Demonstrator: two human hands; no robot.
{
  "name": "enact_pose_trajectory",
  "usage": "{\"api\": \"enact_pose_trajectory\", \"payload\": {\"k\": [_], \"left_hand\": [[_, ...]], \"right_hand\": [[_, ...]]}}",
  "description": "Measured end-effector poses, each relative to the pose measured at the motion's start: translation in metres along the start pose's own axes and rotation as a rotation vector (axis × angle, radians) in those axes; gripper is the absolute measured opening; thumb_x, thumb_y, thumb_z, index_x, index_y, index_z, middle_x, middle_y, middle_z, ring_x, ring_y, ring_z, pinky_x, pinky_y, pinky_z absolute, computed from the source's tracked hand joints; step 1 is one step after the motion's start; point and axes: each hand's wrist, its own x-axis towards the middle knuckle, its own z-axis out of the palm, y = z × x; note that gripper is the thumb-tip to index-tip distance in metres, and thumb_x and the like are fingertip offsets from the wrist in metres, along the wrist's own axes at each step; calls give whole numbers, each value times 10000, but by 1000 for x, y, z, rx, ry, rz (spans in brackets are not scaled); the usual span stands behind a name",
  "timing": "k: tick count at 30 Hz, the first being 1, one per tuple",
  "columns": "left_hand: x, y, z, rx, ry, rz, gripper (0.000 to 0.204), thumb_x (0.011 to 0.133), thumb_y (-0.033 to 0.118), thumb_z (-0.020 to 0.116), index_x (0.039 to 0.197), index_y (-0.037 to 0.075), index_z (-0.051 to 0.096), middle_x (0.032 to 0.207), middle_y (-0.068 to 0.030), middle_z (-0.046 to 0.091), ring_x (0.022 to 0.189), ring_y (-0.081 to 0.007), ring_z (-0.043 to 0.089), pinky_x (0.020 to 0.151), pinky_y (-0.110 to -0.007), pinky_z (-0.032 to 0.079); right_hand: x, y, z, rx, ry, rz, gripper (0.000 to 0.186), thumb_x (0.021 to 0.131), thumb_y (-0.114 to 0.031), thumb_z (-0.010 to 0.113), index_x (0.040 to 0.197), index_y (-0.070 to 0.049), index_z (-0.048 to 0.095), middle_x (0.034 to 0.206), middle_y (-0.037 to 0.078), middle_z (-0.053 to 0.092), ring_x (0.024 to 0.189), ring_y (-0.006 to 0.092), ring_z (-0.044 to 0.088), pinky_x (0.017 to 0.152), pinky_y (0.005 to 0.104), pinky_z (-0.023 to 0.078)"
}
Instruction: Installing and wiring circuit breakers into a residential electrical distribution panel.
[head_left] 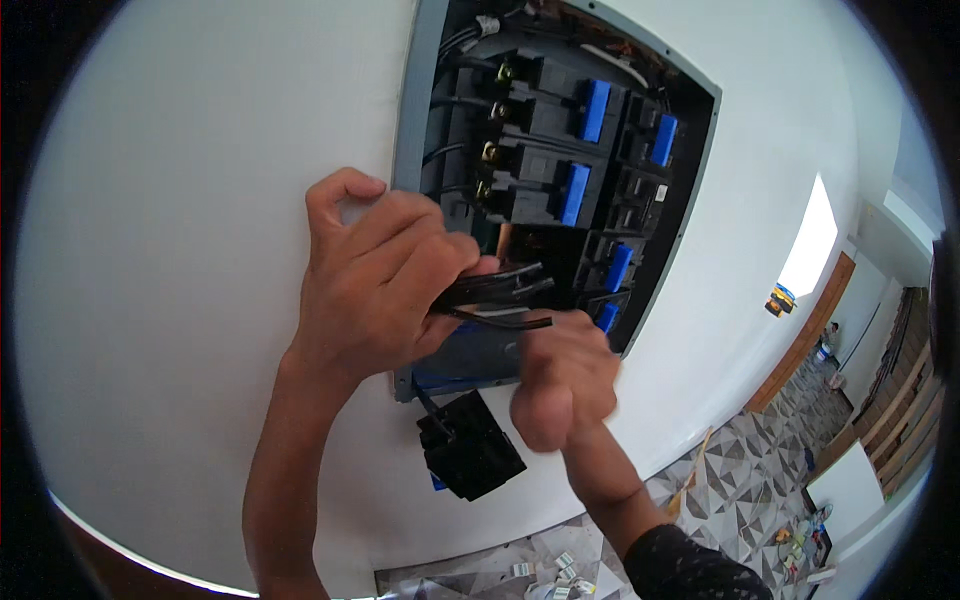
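An open grey electrical panel box (412,120) is set into a white wall. Inside are several black circuit breakers (545,150) with blue switch handles. My left hand (375,275) grips a bundle of black wires (500,295) that stick out to the right at the lower part of the panel. My right hand (560,375) is closed just below and right of the wire ends, touching them; what it holds is hidden. A loose black breaker (470,445) hangs by a wire below the box.
The white wall (200,250) fills the left and middle. A patterned grey tile floor (740,480) lies at the lower right, littered with small boxes and tools. A wooden door frame (800,340) and a bright window (810,240) are at the right.
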Motion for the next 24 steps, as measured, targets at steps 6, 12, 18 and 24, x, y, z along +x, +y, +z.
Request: {"api": "enact_pose_trajectory", "payload": {"k": [6,12,18,24], "left_hand": [[-14,-9,-12,38,-40,6,185,760,193,775,799,155,599,724,39,586,802,-127,582,891,-409,318],[1,0,-4,-15,29,14,208,740,180,793,806,151,598,723,33,582,799,-130,584,872,-410,321],[-14,-11,-12,31,-29,8,211,744,188,792,806,142,595,721,31,582,788,-132,587,862,-405,320],[4,-1,-1,-18,19,27,228,735,179,796,810,140,584,706,27,575,779,-134,589,859,-401,316]], "right_hand": [[-10,-63,5,-98,53,161,335,918,-136,438,592,-76,388,470,24,368,383,198,401,412,313,360],[1,-16,-7,4,-38,100,261,885,-197,485,674,-47,450,635,100,484,504,267,448,474,320,380],[48,-117,-20,-769,-867,902,185,774,-26,496,598,-78,520,740,77,624,568,227,582,533,322,487],[6,-18,-8,-109,-56,82,394,954,-150,382,598,-41,512,623,84,542,595,253,618,615,358,531]]}}
